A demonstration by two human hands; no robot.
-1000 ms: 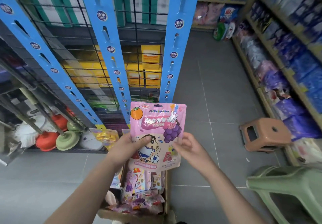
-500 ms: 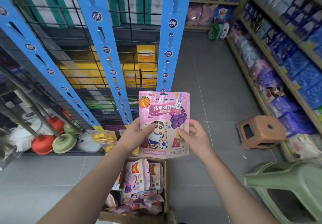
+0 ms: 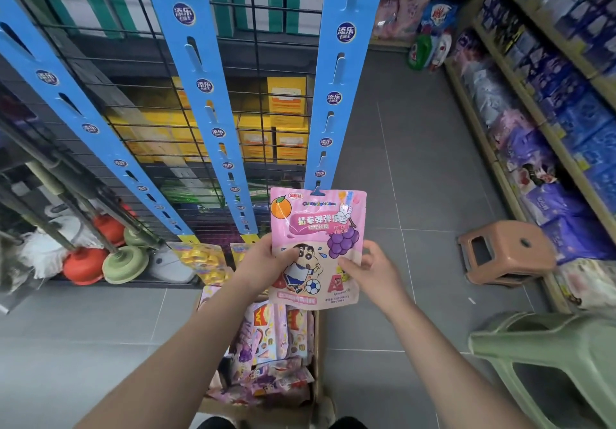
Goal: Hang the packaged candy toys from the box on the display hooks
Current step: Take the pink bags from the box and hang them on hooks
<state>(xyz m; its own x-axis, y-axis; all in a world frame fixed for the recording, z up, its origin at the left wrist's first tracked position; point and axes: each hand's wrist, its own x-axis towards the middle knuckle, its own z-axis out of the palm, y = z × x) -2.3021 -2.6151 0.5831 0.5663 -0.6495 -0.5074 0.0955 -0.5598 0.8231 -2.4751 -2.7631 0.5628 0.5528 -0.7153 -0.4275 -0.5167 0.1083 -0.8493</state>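
I hold a pink candy toy packet (image 3: 316, 228) upright in front of me, printed with an orange, grapes and a cartoon boy. My left hand (image 3: 266, 263) grips its left edge, thumb on the front. My right hand (image 3: 370, 270) pinches its lower right edge. The packet's hang hole sits at the bottom tip of the right blue hanging strip (image 3: 336, 95). Below on the floor stands an open cardboard box (image 3: 316, 355) with several more packets (image 3: 273, 338). Two more blue strips (image 3: 200, 95) hang to the left on a wire grid.
Yellow packets (image 3: 205, 262) hang at the foot of the left strips. Plungers (image 3: 125, 265) and mops lean at the left. A brown stool (image 3: 503, 252) and a green plastic stool (image 3: 550, 362) stand on the right, beside shelves (image 3: 533, 128) of wrapped goods.
Both hands have lifted the pink packet up and to the right, from over the box to the lower end of the right blue strip.
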